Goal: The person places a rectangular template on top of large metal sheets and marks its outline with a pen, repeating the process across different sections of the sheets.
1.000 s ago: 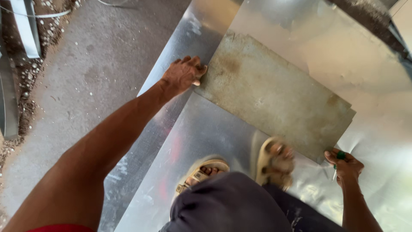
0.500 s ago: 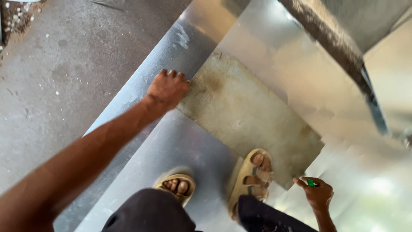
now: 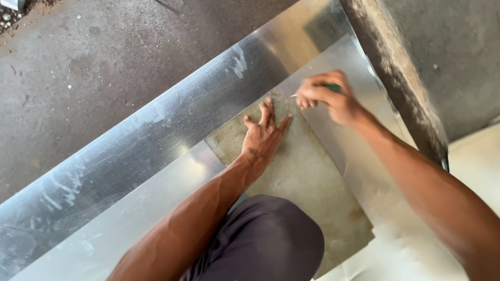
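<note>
Shiny metal sheets (image 3: 156,125), left hand (image 3: 263,138) now flat on template (image 3: 307,182), right hand (image 3: 325,96) newly gripping scriber (image 3: 312,91)

Grey-brown plate (image 3: 307,177), silver sheet (image 3: 156,130)

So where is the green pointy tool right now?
In the head view, the green-handled tool is in the right hand, upper middle, its tip beside the left hand flat on the dull plate.
</note>
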